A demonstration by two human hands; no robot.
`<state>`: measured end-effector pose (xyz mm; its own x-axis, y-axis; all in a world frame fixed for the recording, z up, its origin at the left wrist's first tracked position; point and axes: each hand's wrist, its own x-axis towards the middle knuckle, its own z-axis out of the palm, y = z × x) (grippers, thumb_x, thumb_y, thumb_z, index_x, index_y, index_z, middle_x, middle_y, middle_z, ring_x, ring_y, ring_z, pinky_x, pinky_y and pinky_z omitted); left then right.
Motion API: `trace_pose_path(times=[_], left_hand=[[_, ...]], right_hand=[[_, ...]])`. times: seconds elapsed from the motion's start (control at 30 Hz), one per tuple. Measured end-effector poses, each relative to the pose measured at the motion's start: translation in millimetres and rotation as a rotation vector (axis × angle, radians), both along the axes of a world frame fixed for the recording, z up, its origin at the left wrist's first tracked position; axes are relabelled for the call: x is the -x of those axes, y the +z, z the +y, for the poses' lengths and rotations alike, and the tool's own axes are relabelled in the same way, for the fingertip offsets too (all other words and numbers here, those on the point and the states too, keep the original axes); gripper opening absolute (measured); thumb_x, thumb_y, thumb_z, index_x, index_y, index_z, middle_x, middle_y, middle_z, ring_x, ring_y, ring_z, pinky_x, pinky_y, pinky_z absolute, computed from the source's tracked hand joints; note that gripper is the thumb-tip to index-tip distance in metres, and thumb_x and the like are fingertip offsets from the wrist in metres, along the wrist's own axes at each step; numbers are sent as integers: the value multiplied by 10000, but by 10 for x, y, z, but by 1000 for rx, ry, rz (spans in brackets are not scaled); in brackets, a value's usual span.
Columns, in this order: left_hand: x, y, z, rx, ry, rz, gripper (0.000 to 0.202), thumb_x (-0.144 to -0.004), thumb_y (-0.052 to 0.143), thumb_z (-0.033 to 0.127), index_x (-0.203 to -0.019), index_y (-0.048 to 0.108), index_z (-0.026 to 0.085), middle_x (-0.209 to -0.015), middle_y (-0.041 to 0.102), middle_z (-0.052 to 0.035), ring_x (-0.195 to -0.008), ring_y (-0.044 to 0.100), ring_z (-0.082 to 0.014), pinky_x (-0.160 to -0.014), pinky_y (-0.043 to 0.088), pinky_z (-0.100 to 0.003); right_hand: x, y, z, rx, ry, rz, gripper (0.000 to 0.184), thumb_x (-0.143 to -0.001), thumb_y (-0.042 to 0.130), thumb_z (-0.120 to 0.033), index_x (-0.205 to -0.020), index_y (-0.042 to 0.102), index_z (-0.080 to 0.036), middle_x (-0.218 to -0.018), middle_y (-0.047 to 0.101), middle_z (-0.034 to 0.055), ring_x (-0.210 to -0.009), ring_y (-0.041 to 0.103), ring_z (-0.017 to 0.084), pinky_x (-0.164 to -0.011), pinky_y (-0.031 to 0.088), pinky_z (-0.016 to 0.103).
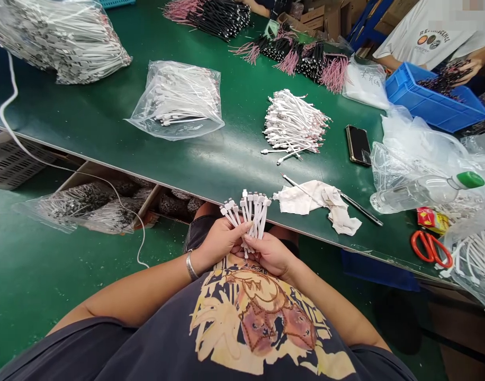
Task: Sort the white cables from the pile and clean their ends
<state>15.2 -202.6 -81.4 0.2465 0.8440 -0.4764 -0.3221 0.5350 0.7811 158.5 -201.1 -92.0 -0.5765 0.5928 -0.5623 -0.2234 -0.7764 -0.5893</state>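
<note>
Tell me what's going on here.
A person's left hand and right hand together hold a fanned bunch of white cables at the near edge of a green table. More lie beyond in a loose pile and a clear bag. Across the table, a co-worker's hand holds dark strands at a blue crate.

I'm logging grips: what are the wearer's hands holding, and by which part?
Left hand and right hand hold white cables by their lengths, below the fanned ends.
</note>
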Motion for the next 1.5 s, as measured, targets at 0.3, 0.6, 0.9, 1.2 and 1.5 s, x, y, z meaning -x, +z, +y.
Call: trace_pose_path(times=[0.3, 0.6, 0.9, 1.2, 1.5], left_hand=[[4, -59, -8, -40, -39, -11, 320, -763, 630, 465, -729, 558, 155, -401, 387, 80, -334, 367, -60, -359, 374, -191], [42, -7, -33, -69, -24, -31, 302, -788, 603, 452, -739, 531, 162, -445, 484, 53, -369, 487, -98, -406, 449, -234], [131, 20, 4, -235, 296, 216, 248, -797, 615, 381, -755, 603, 138, -661, 614, 8, -601, 549, -97, -598, 461, -213], [120, 56, 45, -215, 303, 225, 218, -802, 615, 358, -736, 591, 151, -653, 618, 11, -552, 548, -90, -556, 464, -212], [164, 82, 52, -232, 295, 302, 177, -783, 649, 327, -827, 615, 159, -792, 669, -5, -696, 591, -96, -680, 485, -202]], right_hand=[[8, -40, -13, -25, -10, -51, 404, -660, 762, -424, -868, 673, -90, -729, 681, 56, -611, 605, 113, -653, 474, 262], [-5, 2, -44, -38, -47, -42, 341, -699, 738, -413, -808, 681, -95, -725, 662, 45, -608, 594, 91, -657, 481, 240], [-37, 52, 0, 7, -39, -31, 399, -714, 739, -357, -1026, 652, -125, -784, 674, 41, -631, 614, 96, -660, 490, 244], [-63, -3, 59, -4, -11, -21, 329, -755, 703, -354, -1002, 679, -139, -820, 682, 43, -661, 622, 94, -688, 492, 234], [-75, -40, 92, -14, 18, -31, 265, -754, 695, -381, -813, 692, -122, -787, 664, 36, -665, 601, 89, -709, 473, 235]])
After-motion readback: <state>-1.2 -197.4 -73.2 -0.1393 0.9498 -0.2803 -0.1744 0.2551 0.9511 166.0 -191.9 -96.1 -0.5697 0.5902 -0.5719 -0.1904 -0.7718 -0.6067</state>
